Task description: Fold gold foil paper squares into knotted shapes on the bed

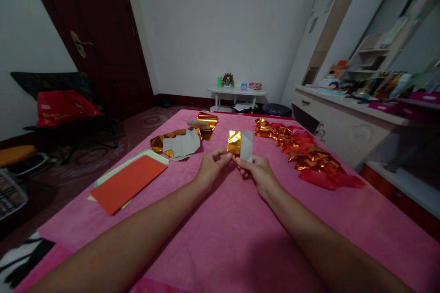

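Observation:
A small sheet, gold foil (234,143) on its left part and pale grey (246,145) on its right, stands between my two hands over the pink cloth (220,229). The fingers of my left hand (215,166) pinch its lower left corner. My right hand (257,171) holds the lower edge, thumb in front and the other fingers curled behind. To the left lie cut pale sheets (184,145) with gold foil around them, and a gold foil roll (208,120) sits farther back. Crumpled gold and red pieces (309,155) form a row at the right.
A stack topped by an orange sheet (129,184) lies on the left of the cloth. Beyond the far edge stands a small white table (237,91). A cluttered dresser (343,110) is on the right, a chair with a red bag (67,107) on the left.

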### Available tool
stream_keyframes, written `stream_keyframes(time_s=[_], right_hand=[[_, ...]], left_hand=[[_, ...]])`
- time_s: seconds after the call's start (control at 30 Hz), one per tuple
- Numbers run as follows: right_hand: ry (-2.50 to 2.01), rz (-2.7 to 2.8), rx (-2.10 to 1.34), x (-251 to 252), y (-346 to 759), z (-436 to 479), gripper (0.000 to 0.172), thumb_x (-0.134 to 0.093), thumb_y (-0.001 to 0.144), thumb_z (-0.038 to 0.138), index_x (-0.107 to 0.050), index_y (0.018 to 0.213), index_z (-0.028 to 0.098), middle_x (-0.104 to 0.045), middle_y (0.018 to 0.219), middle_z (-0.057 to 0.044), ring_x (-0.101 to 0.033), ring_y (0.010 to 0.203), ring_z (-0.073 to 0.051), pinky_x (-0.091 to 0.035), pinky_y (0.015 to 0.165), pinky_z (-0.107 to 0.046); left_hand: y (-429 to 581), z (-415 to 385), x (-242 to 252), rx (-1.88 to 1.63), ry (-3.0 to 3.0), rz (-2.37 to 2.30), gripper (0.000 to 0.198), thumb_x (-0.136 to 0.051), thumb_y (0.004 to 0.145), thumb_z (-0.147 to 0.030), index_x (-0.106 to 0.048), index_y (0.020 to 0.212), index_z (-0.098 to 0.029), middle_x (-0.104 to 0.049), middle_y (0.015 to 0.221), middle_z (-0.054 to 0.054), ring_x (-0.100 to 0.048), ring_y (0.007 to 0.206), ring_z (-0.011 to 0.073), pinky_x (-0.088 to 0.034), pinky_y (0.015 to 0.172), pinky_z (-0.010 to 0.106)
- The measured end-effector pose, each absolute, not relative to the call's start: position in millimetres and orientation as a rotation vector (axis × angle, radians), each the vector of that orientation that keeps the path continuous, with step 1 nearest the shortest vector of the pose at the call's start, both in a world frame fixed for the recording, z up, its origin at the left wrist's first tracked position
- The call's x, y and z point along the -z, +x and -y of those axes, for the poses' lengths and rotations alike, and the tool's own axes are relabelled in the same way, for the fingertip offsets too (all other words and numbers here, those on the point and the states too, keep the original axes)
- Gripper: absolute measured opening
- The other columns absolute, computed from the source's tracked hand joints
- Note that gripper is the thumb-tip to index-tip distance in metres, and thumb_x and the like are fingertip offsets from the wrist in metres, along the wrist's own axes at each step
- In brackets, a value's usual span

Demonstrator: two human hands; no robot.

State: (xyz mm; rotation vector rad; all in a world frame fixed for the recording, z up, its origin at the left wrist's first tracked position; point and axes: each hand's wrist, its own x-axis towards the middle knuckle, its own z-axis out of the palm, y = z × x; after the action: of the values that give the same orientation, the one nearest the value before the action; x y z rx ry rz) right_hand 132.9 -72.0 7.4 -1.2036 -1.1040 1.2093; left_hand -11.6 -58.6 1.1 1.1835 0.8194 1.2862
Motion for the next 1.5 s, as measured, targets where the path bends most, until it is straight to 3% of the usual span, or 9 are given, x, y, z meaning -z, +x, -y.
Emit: stream_keyframes(time_s=[0.1,0.23,0.5,1.0,1.2,1.27,1.33,1.43,1.5], right_hand=[[-1.169,1.105,-1.215,-5.2,127.2,75.7,0.034,-0.078,0.057,0.039,-0.059,0.064,0.012,-0.058,0.049,0.001,-0.046,0.040,-0.006,-0.035,0.039,-0.018],[-1.151,1.103,-1.223,-4.0,125.0,77.6,0.034,-0.078,0.056,0.039,-0.059,0.065,0.012,-0.059,0.050,0.000,-0.047,0.040,-0.007,-0.036,0.039,-0.018],[-1.150,1.139,-1.138,-0.7,125.1,77.2,0.029,-0.073,0.062,0.037,-0.060,0.071,0.013,-0.058,0.051,0.001,-0.049,0.042,-0.009,-0.034,0.039,-0.020],[-1.077,0.963,-1.138,0.6,127.8,76.0,0.025,-0.074,0.056,0.031,-0.067,0.074,0.014,-0.068,0.068,-0.002,-0.059,0.058,-0.015,-0.044,0.057,-0.026],[-1.129,1.083,-1.106,0.2,132.1,74.4,0.033,-0.063,0.070,0.048,-0.062,0.070,0.015,-0.059,0.053,0.000,-0.049,0.045,-0.011,-0.035,0.043,-0.023],[-1.132,1.099,-0.993,-0.8,136.7,73.6,0.032,-0.057,0.075,0.047,-0.061,0.079,0.016,-0.055,0.052,0.002,-0.047,0.044,-0.011,-0.034,0.042,-0.021],[-1.117,1.158,-0.835,-2.8,141.0,74.1,0.027,-0.057,0.076,0.037,-0.059,0.095,0.018,-0.059,0.064,0.001,-0.048,0.047,-0.010,-0.037,0.044,-0.021],[-1.123,1.359,-0.602,-6.2,143.0,77.9,0.035,-0.056,0.073,0.022,-0.058,0.108,0.019,-0.064,0.092,-0.004,-0.047,0.050,-0.007,-0.040,0.048,-0.021],[-1.131,1.482,-0.503,-7.1,141.0,81.0,0.040,-0.055,0.073,0.019,-0.059,0.113,0.020,-0.063,0.097,-0.005,-0.047,0.051,-0.007,-0.041,0.049,-0.022]], left_hand=[[-10.6,61.8,-3.7,-1.246,1.073,-0.707,0.033,-0.074,0.067,-0.039,-0.065,0.075,-0.009,-0.063,0.063,0.003,-0.055,0.056,0.0085,-0.043,0.058,0.021],[-11.3,62.5,-4.5,-1.237,1.075,-0.711,0.032,-0.075,0.065,-0.039,-0.067,0.073,-0.010,-0.065,0.065,0.004,-0.057,0.057,0.0101,-0.043,0.058,0.023],[-10.1,67.1,-9.6,-1.213,1.097,-0.865,0.029,-0.079,0.058,-0.035,-0.064,0.061,-0.010,-0.058,0.053,0.000,-0.048,0.047,0.0065,-0.037,0.050,0.021],[-7.7,62.6,-0.2,-1.143,1.232,-0.784,0.031,-0.080,0.059,-0.035,-0.068,0.073,-0.010,-0.063,0.063,0.002,-0.052,0.053,0.0063,-0.037,0.050,0.018],[-9.9,63.1,-3.2,-1.160,1.092,-0.812,0.030,-0.078,0.062,-0.034,-0.061,0.066,-0.010,-0.064,0.059,0.003,-0.055,0.050,0.0076,-0.043,0.050,0.019],[-11.5,61.5,-4.7,-1.160,1.012,-0.841,0.029,-0.077,0.064,-0.034,-0.059,0.067,-0.010,-0.064,0.061,0.004,-0.058,0.051,0.0088,-0.046,0.050,0.019],[-13.1,59.7,-5.7,-1.170,0.954,-0.861,0.026,-0.075,0.066,-0.030,-0.059,0.069,-0.010,-0.066,0.065,0.005,-0.061,0.054,0.0095,-0.048,0.050,0.018],[-14.6,57.7,-5.6,-1.195,0.906,-0.878,0.022,-0.074,0.069,-0.027,-0.059,0.073,-0.010,-0.066,0.068,0.005,-0.062,0.056,0.0092,-0.049,0.050,0.017],[-15.0,57.6,-4.8,-1.204,0.903,-0.876,0.023,-0.074,0.068,-0.027,-0.059,0.074,-0.011,-0.066,0.067,0.004,-0.061,0.054,0.0091,-0.050,0.050,0.019]])
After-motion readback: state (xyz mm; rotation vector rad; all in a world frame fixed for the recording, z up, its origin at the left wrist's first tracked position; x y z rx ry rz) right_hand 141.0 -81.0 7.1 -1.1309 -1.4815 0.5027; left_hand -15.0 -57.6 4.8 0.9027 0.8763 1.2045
